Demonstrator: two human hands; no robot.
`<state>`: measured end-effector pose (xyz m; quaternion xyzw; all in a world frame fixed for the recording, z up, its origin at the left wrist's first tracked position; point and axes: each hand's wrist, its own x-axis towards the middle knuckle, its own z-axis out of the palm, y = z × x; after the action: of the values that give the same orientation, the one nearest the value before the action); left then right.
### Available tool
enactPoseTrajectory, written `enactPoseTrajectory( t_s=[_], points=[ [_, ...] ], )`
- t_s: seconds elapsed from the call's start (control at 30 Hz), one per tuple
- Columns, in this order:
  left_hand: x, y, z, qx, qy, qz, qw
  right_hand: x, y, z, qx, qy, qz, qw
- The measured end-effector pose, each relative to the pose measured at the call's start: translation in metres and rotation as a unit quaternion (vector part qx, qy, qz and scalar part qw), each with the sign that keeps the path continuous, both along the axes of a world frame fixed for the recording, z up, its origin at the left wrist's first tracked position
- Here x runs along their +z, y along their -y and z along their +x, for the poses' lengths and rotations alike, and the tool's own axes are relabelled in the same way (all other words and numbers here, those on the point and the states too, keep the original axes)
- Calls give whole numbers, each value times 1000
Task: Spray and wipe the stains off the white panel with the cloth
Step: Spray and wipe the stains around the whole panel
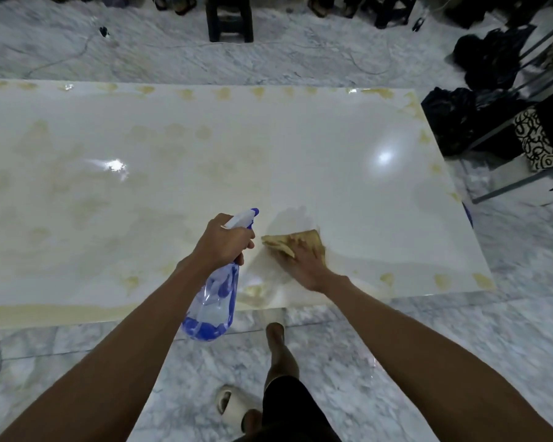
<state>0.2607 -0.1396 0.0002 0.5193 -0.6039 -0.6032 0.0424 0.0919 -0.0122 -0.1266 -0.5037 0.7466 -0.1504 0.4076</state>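
Fingers of the left hand (224, 239) curl round the neck of a clear blue plastic spray bottle (214, 295) with a white-and-blue trigger head, held at lower centre of the frame; blue liquid pools in its base. Just right of it, the right hand (304, 261) lies flat, fingers spread, pressing a yellowish folded cloth (288, 240) onto the glossy white rectangular panel (332, 148), whose edges and left half carry yellow stains (442, 281).
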Motion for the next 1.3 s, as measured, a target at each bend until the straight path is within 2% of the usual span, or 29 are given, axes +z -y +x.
enactPoseTrajectory(
  t_s=[0.07,0.13,0.17,0.27,0.37,0.47,0.53,0.57,0.63,0.77,0.87,0.97,1.1,1.17,1.23,1.3],
  points=[
    [8,17,-9,3,-5,-12,1000,38,22,-19,-148,147,-56,976],
    [16,43,-22,9,-14,-33,999,69,56,-47,-257,161,-48,952],
    [21,59,-29,12,-20,-44,999,80,78,-64,-265,144,-52,952],
    [26,112,-51,27,-34,-71,997,99,167,-105,-226,89,-102,965],
    [17,165,-71,50,-40,-88,994,83,273,-141,-107,-13,-141,984],
    [0,203,-83,73,-48,-90,992,39,369,-166,-25,-185,-91,978],
    [-13,220,-85,82,-42,-91,992,9,401,-162,43,-284,-4,958],
    [-20,226,-84,83,-39,-91,992,-6,406,-154,65,-304,35,950],
    [-30,233,-78,86,-28,-90,992,-35,399,-137,68,-323,53,942],
    [-37,219,-59,76,-9,-82,994,-57,355,-117,96,-344,12,934],
    [-29,187,-38,69,-7,-62,996,-47,293,-87,96,-306,16,947],
    [-20,144,-10,60,-13,-52,997,-49,206,-40,120,-278,-19,953],
    [-11,78,30,38,-21,-26,999,-51,87,19,146,-288,29,946],
    [-7,50,48,28,-22,-12,999,-46,31,57,151,-247,22,957],
    [-4,28,61,15,-13,-1,1000,-39,-9,83,139,-246,1,959],
    [2,15,71,17,-7,2,1000,-27,-12,86,146,-219,79,962]
  ],
)
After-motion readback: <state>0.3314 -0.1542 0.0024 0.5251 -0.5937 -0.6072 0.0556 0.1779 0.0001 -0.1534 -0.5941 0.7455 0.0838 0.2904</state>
